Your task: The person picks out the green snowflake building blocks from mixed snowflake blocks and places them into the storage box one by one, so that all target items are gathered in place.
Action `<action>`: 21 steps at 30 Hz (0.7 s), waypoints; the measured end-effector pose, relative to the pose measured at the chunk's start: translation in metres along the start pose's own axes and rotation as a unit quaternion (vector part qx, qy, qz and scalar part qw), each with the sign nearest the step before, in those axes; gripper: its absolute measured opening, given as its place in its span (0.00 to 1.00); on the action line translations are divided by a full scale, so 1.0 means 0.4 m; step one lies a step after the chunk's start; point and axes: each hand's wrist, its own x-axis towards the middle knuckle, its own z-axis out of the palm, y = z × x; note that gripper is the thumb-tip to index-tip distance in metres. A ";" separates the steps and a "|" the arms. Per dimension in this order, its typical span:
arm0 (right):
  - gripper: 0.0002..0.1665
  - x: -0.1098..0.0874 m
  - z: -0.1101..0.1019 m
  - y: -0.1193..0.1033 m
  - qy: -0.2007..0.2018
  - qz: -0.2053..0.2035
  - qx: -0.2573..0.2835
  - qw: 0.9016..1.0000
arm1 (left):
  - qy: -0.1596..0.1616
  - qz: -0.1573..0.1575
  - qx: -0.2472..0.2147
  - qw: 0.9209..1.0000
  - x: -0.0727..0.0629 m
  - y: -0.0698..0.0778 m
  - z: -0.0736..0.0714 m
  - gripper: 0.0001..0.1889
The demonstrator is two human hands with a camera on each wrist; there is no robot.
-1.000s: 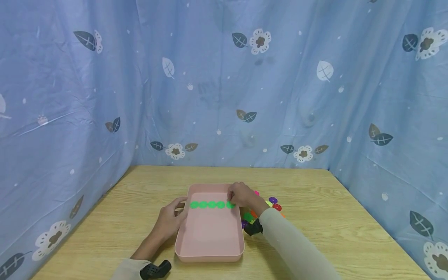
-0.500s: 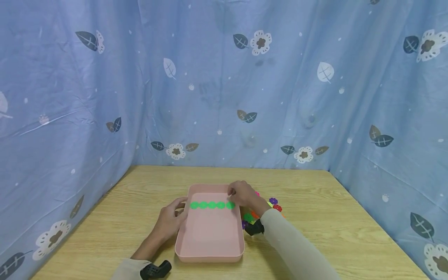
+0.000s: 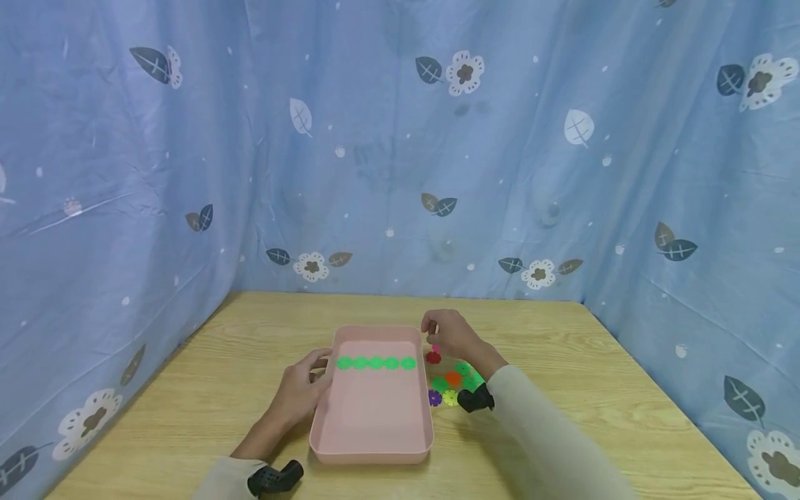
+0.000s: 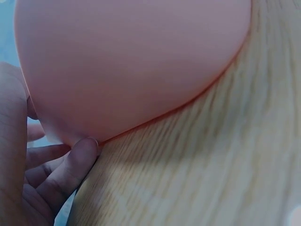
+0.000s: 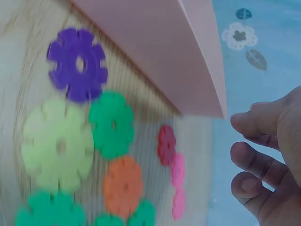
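Note:
A pink tray (image 3: 371, 423) holds a row of several green notched plastic discs (image 3: 376, 363), laid side by side across its far part. My left hand (image 3: 298, 392) grips the tray's left wall; in the left wrist view the thumb (image 4: 83, 154) presses at the wall's lower edge. Beyond the tray's right rim hovers my right hand (image 3: 454, 335), fingers loosely bent and nothing between them. Below it on the table lie loose flower-shaped discs, among them a purple disc (image 5: 78, 65), an orange disc (image 5: 123, 186) and a red disc (image 5: 166, 145).
The loose discs lie against the right side of the tray, on a wooden table (image 3: 562, 389). A blue patterned curtain (image 3: 375, 173) closes off the back and both sides. Black wrist devices sit on both sleeves.
My right hand has lifted off the row's right-end green disc and moved right, out over the tray's rim, uncovering that disc. The left hand stays at the tray.

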 end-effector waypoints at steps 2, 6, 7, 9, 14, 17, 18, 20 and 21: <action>0.06 -0.010 -0.014 0.013 -0.012 0.005 0.003 1.000 | -0.002 -0.002 0.000 1.000 -0.001 0.001 0.000 0.23; 0.06 -0.032 -0.040 0.042 -0.042 0.022 0.011 0.999 | -0.004 0.000 0.003 1.000 -0.002 0.001 -0.002 0.23; 0.06 -0.037 -0.046 0.050 -0.049 0.026 0.014 0.998 | -0.004 -0.002 0.003 1.000 0.000 0.003 -0.003 0.23; 0.07 -0.046 -0.055 0.066 -0.064 0.037 0.021 0.997 | -0.003 0.000 0.007 1.000 0.001 0.005 -0.005 0.23; 0.07 -0.070 -0.066 0.105 -0.093 0.040 0.021 0.995 | -0.004 0.002 0.009 1.000 0.002 0.006 -0.008 0.22; 0.06 -0.084 -0.071 0.122 -0.103 0.030 0.010 0.994 | -0.005 0.001 0.009 1.000 0.001 0.005 -0.006 0.22; 0.06 -0.088 -0.072 0.126 -0.107 0.029 0.008 0.994 | -0.006 0.000 0.009 1.000 0.000 0.005 -0.005 0.22; 0.07 -0.096 -0.073 0.134 -0.114 0.027 0.003 0.993 | -0.006 -0.001 0.009 1.000 0.000 0.004 -0.004 0.22; 0.07 -0.099 -0.073 0.138 -0.118 0.031 0.002 0.993 | -0.006 -0.001 0.008 1.000 -0.001 0.004 -0.004 0.23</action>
